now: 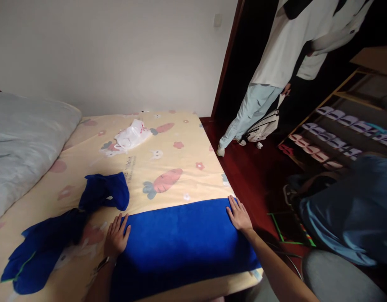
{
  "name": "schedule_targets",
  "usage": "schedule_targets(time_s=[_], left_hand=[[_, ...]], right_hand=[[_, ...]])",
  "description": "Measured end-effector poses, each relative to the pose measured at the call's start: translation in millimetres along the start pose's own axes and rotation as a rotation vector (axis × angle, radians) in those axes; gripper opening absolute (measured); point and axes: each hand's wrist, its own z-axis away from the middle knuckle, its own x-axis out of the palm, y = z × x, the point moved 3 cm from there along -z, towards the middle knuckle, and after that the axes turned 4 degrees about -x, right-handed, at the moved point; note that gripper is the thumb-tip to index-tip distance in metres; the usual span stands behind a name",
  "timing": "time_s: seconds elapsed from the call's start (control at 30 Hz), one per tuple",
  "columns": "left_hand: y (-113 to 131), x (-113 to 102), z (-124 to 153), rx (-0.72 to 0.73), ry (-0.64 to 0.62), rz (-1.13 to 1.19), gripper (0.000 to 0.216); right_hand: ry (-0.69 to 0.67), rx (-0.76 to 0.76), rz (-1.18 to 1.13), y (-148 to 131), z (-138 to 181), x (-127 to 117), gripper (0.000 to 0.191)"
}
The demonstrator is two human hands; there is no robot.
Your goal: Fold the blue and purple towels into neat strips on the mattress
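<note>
A blue towel [181, 243] lies spread flat across the near end of a bed with a yellow carrot-print sheet [168, 151]. My left hand [117, 236] rests flat on the towel's far left corner, fingers stretched out. My right hand [238, 215] presses flat on the far right corner, fingers apart. Neither hand holds anything. Left of my left hand lies a crumpled blue cloth [107, 193], and a second rumpled blue cloth [39, 251] sits nearer the left edge.
A grey pillow [20, 142] fills the bed's left side. A white plastic bag [132, 135] lies further up the sheet. Another person [275, 71] stands in the doorway with a backpack [264, 125] by their feet. A shoe rack [338, 134] and blue bedding [354, 209] stand at right.
</note>
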Motion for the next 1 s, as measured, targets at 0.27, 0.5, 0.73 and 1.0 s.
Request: schedule_targets(time_s=[0.27, 0.5, 0.73, 1.0], left_hand=[[26.1, -18.6, 0.6, -0.019, 0.035, -0.048, 0.060], [207.7, -15.2, 113.4, 0.342, -0.094, 0.008, 0.059], [153.8, -16.8, 153.3, 0.234, -0.157, -0.024, 0.060], [111.6, -15.8, 161.3, 0.161, 0.009, 0.001, 0.061]], right_hand=[[0.108, 0.016, 0.060, -34.0, 14.1, -27.5, 0.060], [0.049, -0.427, -0.083, -171.9, 134.5, -15.5, 0.063], [0.029, -0.231, -0.050, -105.8, 150.6, -10.3, 0.058], [0.100, -0.139, -0.003, -71.1, 153.8, -1.4, 0.058]])
